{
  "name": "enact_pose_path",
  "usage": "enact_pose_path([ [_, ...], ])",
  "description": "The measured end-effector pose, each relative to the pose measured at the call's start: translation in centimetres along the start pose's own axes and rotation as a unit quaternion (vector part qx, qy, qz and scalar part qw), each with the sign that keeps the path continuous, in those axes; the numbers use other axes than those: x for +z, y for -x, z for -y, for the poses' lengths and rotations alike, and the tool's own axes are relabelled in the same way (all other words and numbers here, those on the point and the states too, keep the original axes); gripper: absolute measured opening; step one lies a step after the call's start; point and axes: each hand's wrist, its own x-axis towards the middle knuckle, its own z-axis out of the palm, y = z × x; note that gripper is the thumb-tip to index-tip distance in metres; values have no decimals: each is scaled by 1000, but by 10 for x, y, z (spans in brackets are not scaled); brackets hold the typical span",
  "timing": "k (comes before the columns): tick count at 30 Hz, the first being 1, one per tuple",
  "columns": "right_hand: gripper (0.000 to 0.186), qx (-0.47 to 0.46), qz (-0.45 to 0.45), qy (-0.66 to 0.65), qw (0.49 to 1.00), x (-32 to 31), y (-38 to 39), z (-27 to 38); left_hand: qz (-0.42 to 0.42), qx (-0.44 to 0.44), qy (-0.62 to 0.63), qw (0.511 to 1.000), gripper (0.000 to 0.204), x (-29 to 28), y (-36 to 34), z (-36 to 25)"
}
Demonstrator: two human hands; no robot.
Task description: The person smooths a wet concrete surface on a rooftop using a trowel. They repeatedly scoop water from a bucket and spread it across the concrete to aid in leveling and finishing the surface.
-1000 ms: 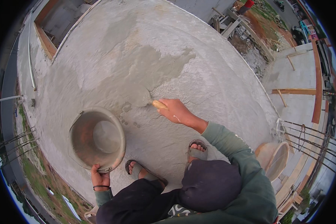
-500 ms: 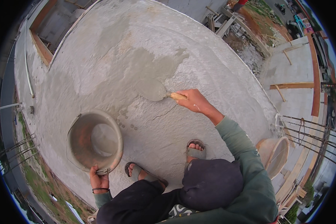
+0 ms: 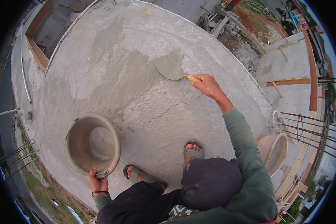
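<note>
My right hand [image 3: 210,87] is closed round the wooden handle of a trowel [image 3: 169,66]. Its broad rounded blade lies against the wet grey cement patch [image 3: 127,71] on the rough slab [image 3: 168,112]. At the lower left, my left hand [image 3: 98,183] grips the rim of a bucket [image 3: 116,145], thumb over the edge. The bucket tilts so that its inside faces me, with some pale grey, watery mix [image 3: 102,142] at the bottom. Wet drips [image 3: 119,125] spot the slab beside the bucket.
My sandalled feet [image 3: 193,149] stand on the slab. A second bucket [image 3: 274,153] is at the right edge, by protruding steel rods [image 3: 306,130]. A wood-framed opening [image 3: 37,48] lies at the far left, and a white pipe [image 3: 25,74] runs along the left side.
My right hand has moved the trowel away from me and to the right, over the far end of the wet patch. My left hand keeps its hold on the bucket.
</note>
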Motion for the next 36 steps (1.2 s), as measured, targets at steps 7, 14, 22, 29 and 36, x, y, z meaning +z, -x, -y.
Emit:
enact_pose_path([
  [7,34,29,-12,-12,999,-19,-8,-8,-1,16,2,1000,18,8,6,2],
  [14,33,36,-64,-8,997,-18,-7,-13,-16,12,-1,1000,16,11,7,2],
  [22,30,30,-247,161,955,-9,-23,-18,-36,7,5,999,12,15,11,4],
  [29,28,-54,-212,135,966,3,-27,2,-27,8,13,1000,16,22,15,6],
  [36,29,-86,-152,136,975,52,-18,20,-16,5,10,1000,16,18,11,10],
])
